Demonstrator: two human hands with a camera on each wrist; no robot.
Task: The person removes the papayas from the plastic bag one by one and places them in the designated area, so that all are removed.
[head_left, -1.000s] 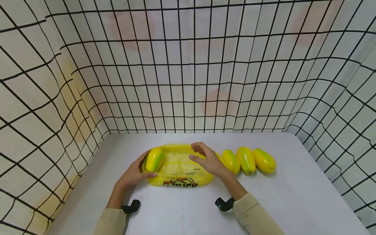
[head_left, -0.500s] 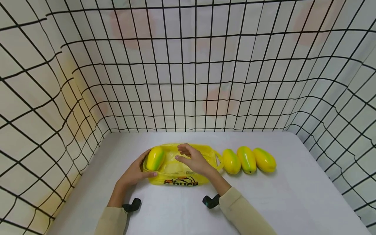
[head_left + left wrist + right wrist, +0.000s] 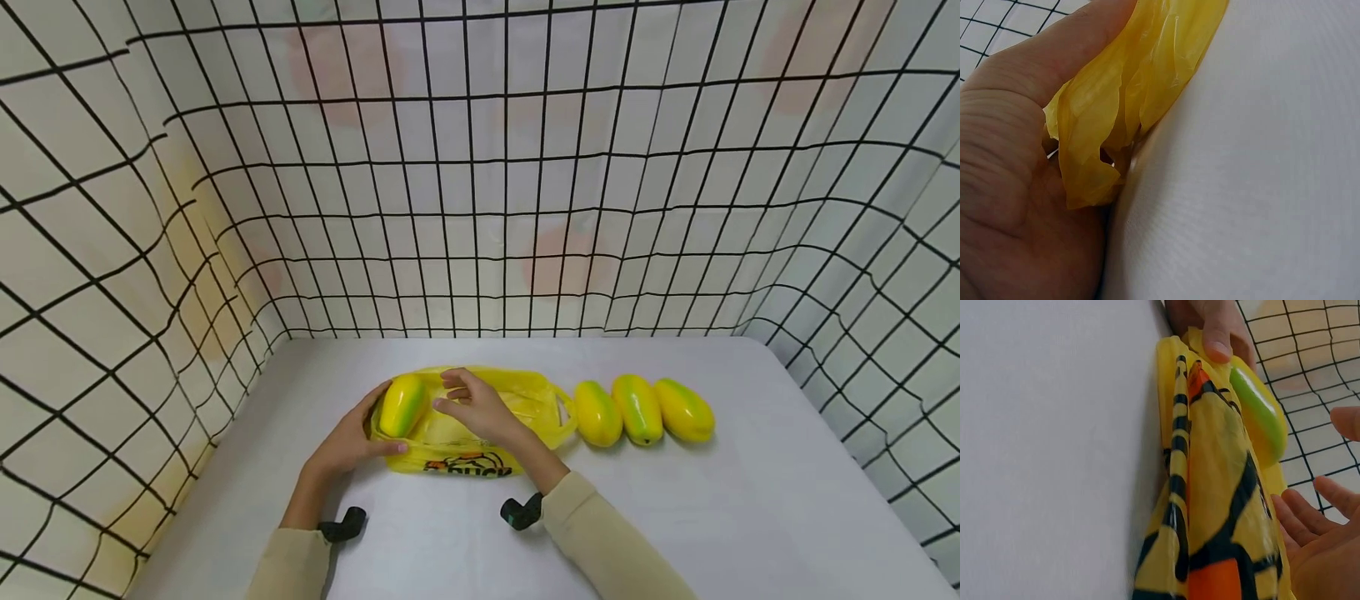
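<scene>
A yellow plastic bag [image 3: 528, 398] with black duck lettering lies flat on the table, its mouth facing up. One glossy yellow-green papaya [image 3: 402, 406] sits at its left end. My left hand [image 3: 347, 442] holds that end, thumb over the front rim and fingers behind; in the left wrist view the thumb [image 3: 1066, 47] lies along the crumpled plastic. Over the middle of the bag hovers my right hand [image 3: 480, 410], fingers loosely bent and holding nothing, a little right of the papaya. The right wrist view shows those fingers [image 3: 1310, 519] spread beside the bag.
Three more yellow-green papayas stand in a row right of the bag: a left one [image 3: 597, 414], a middle one [image 3: 637, 409] and a right one [image 3: 685, 410]. A white table [image 3: 750, 517] lies beneath, with black grid-patterned walls [image 3: 487, 192] at the back and sides.
My right hand has moved left across the bag, from near the row of papayas toward the one inside. The left hand keeps its hold on the bag's left end.
</scene>
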